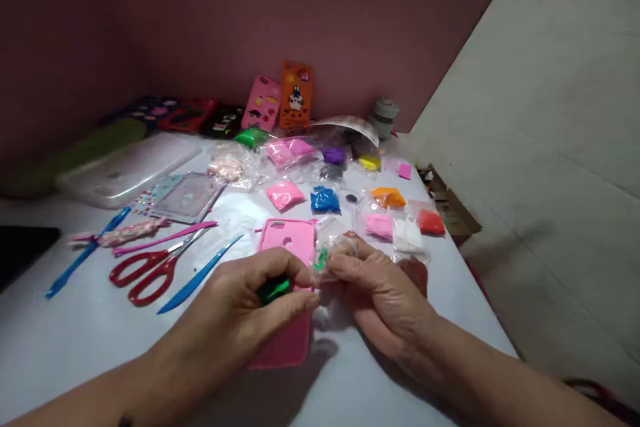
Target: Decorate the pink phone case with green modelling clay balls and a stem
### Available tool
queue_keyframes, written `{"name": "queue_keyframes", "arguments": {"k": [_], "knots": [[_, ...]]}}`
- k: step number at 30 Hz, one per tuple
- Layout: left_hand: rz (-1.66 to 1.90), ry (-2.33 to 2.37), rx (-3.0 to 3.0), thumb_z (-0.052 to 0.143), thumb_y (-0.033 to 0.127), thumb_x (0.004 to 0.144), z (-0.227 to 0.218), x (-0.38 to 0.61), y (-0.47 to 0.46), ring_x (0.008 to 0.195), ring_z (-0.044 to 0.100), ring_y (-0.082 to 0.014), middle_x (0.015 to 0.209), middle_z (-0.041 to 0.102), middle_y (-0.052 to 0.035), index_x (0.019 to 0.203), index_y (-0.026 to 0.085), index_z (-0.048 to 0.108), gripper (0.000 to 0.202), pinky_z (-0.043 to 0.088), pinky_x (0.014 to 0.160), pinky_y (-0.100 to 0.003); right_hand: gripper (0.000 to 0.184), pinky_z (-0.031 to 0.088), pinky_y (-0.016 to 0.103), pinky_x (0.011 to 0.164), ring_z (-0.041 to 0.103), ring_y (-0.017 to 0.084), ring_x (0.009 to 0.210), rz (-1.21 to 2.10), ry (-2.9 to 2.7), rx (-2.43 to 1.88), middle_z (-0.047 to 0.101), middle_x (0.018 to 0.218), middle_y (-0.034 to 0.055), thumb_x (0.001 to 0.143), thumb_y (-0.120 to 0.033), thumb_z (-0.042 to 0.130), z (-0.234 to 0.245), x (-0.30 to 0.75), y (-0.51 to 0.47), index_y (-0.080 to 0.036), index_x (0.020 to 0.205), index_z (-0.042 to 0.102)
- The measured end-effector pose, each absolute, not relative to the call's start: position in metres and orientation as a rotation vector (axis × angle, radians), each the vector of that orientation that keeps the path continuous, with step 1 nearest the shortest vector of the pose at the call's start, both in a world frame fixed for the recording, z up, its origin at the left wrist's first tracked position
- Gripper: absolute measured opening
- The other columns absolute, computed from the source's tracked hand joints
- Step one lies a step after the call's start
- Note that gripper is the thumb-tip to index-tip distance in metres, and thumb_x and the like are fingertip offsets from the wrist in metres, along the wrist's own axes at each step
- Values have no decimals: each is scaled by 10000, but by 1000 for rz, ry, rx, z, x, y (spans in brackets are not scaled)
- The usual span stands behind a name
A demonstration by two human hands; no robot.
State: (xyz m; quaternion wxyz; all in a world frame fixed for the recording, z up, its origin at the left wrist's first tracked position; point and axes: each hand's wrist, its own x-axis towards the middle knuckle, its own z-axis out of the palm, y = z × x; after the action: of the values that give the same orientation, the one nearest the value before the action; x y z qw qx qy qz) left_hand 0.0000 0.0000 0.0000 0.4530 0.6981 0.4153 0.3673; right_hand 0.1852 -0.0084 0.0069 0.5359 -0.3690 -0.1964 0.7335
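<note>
A small clear plastic bag (320,273) with bits of green stuff (321,259) inside is stretched between my two hands above the table. My left hand (235,300) pinches its left edge with thumb and forefinger. Within the curl of that hand shows a green lump (274,289), partly covered by the fingers. My right hand (385,293) grips the bag's right side, thumb on top. Under the hands lies a pink phone case (290,233), its camera holes at the far end; my left hand hides much of its middle.
Left of my hands lie red-handled scissors (150,270), a blue modelling knife (200,275) and a blue stick tool (87,260). Beyond are bagged colours, including a blue packet (325,200) and an orange packet (389,197). Decorated cases, one orange (297,97), lean against the wall.
</note>
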Motion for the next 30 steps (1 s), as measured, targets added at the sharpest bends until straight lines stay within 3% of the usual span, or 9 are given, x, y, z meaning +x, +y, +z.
{"name": "queue_keyframes", "arguments": {"k": [4,7,11,17,23,30], "knots": [[956,1069,1646,801,354,830,3,-1,5,486,503,-79,595,662,57,748,217,752,167,331,395,-138,256,525,182,700,672,80,639,1819,-453,-859,749,657,-45,525,-163,1015,10,185,-12,-176,649,792],[978,1108,1670,736,365,891,6,-2,4,410,377,-68,489,520,88,721,219,731,224,239,340,-158,254,520,193,717,666,85,657,1879,-467,-837,744,675,-41,532,-181,1017,10,185,-14,-171,643,789],[1030,1121,1871,666,270,901,12,-1,0,488,486,-71,563,597,73,695,217,703,215,331,422,-141,256,506,199,705,632,87,649,1961,-433,-823,716,643,-30,566,-206,1016,6,184,-14,-159,621,770],[1055,1152,2184,608,223,875,21,3,-5,482,583,-68,581,668,51,679,193,682,212,411,487,-142,234,500,160,698,602,65,617,2010,-342,-724,686,590,-28,558,-99,978,3,181,-16,-143,572,749],[1084,1108,2303,550,156,873,23,7,-5,434,551,-49,533,634,62,657,193,647,240,374,439,-127,172,500,153,684,611,71,625,2020,-361,-708,697,613,-27,579,-31,886,2,183,-16,-155,612,772],[1104,1102,2350,533,144,857,25,7,-9,415,518,-41,520,603,65,645,187,628,237,345,418,-129,215,511,144,658,608,60,588,2013,-337,-736,675,580,-38,569,-79,954,4,182,-19,-145,582,750]]}}
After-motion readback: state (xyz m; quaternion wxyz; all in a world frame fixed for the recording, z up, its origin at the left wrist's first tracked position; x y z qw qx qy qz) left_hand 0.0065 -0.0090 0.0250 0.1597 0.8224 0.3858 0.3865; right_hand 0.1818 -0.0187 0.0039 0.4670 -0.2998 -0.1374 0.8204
